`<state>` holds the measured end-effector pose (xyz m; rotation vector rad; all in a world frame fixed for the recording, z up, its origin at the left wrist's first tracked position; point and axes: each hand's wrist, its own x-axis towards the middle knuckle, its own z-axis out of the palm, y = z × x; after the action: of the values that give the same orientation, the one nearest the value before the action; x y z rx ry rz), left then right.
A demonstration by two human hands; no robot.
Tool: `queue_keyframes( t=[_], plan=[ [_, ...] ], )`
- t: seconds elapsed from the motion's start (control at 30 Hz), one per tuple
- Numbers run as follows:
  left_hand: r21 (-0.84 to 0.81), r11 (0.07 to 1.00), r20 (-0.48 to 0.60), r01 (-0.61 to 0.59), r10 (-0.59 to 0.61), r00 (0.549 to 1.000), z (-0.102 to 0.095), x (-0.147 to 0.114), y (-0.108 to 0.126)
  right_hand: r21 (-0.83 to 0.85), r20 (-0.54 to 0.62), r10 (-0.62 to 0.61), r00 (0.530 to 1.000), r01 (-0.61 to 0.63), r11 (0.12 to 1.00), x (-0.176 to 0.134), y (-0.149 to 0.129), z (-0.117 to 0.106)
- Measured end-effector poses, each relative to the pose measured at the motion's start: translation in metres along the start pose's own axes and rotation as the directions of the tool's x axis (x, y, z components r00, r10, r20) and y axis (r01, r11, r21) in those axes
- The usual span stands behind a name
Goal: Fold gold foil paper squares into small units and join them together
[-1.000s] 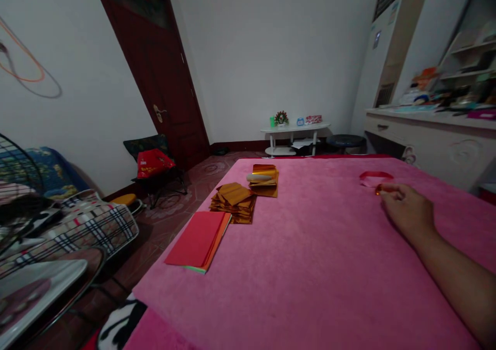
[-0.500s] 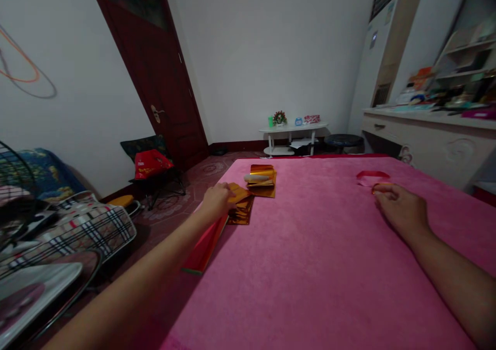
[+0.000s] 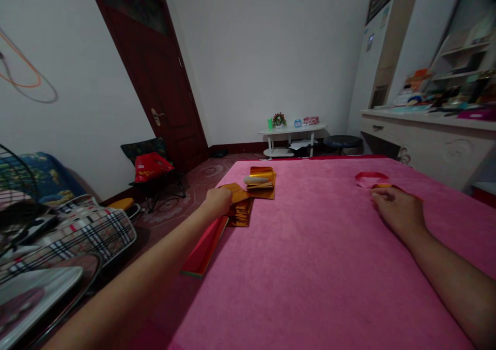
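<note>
My left hand [image 3: 219, 201] is closed on the edge of gold foil paper [image 3: 234, 190] at the left edge of the pink cloth. Under it lies a stack of folded gold paper [image 3: 242, 217]. A second gold stack [image 3: 267, 191] sits just behind, with a pale, rounded long object [image 3: 256, 180] across it. Below my left hand lies a flat red pad of paper [image 3: 204, 249]. On the right, my right hand [image 3: 401, 209] pinches a thin orange-gold strip [image 3: 383, 186], mostly hidden by the fingers. A loop of red ribbon [image 3: 371, 175] stands just beyond that hand.
The pink cloth [image 3: 310, 267] covers the large surface before me. To the left are a plaid bag [image 3: 104, 231], a tray [image 3: 42, 293] and a folding chair with a red bag [image 3: 152, 167]. A white dresser [image 3: 434, 133] stands at right, a low white table [image 3: 294, 129] behind.
My left hand has shifted slightly left, drawing the gold paper's edge with it. More of the orange-gold strip shows behind my right hand. The view has moved a little.
</note>
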<state>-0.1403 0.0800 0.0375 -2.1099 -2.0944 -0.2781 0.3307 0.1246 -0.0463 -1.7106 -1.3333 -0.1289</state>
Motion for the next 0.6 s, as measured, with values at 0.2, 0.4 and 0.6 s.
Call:
queue_keyframes(
  t=[0.2, 0.4, 0.6],
  plan=[
    [-0.961, 0.27, -0.114, -0.058, -0.193, 0.975, -0.016, -0.005, 0.053, 0.243, 0.195, 0.03, 0.98, -0.078, 0.967, -0.028, -0.065, -0.003],
    [-0.905, -0.42, 0.108, 0.061, -0.09, 0.99, -0.007, -0.056, 0.14, 0.53, 0.837, -0.075, 0.542, -0.769, 0.357, -0.075, -0.167, -0.005],
    [-0.877, -0.214, 0.362, 0.43, 0.294, 0.885, 0.017, -0.105, 0.165, 0.694, 0.712, -0.029, 0.701, -0.697, 0.183, -0.071, -0.165, -0.006]
  ],
)
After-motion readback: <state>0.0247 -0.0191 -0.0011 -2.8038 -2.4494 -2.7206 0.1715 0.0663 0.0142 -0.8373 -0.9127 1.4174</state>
